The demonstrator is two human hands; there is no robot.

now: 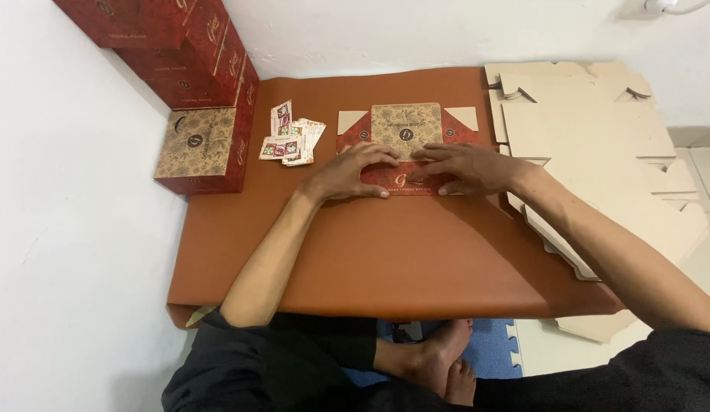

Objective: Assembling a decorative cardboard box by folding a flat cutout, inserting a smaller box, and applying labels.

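Flat red carton blank (406, 145), beside finished boxes (200, 146): our left hand (347, 172) and right hand (465, 168) press open-palmed, pinning its front flap flat

Light even and soft, moderately bright, coming from above; white walls reflect it back. No hard glare anywhere. Brown worktop (385, 259) shows a faint matte sheen across its middle. Soft shadows: a dim one under the right forearm toward the worktop's right edge, a thin one beneath both hands, a darker patch below the worktop's near edge. Stacked red boxes (195, 84) at the far left corner throw a weak shadow on the left wall. Wide-angle distortion: worktop edges bow, walls lean outward at the frame corners. Focus fair at centre; fine print soft, slight compression smear throughout.
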